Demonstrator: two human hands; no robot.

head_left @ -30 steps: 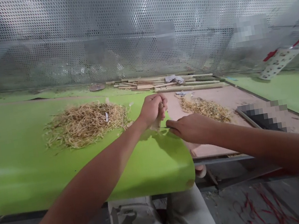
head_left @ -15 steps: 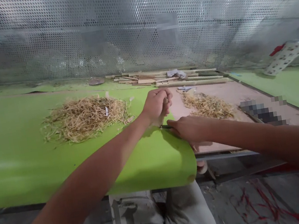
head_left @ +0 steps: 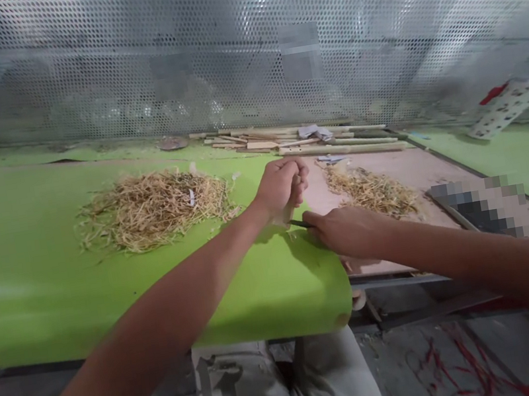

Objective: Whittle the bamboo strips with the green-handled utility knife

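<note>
View shifted | left fist [head_left: 283, 183]—pale piece [head_left: 290, 213] | right fist [head_left: 344, 229]—dark tool [head_left: 299, 224] | trouser lettering [head_left: 225, 370] illegible

- Tabletop sheet [head_left: 36, 314]: lime green
- Thin tool [head_left: 300, 224]: dark grey
- Fibre heap [head_left: 153, 209]: straw yellow and tan
- Perforated screen [head_left: 215, 12]: silver-grey, dotted
- Board [head_left: 447, 179]: pale pink
- Container [head_left: 514, 108]: white, dark spots
- Trousers [head_left: 335, 374]: pale grey, darker print

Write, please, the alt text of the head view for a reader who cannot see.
A person's right grip holds a thin dark tool close to the curled left grip, whose inside is hidden, above a green work surface. A larger pile of tan strands lies left, a smaller pile right, with pale sticks behind, near a perforated screen.
</note>
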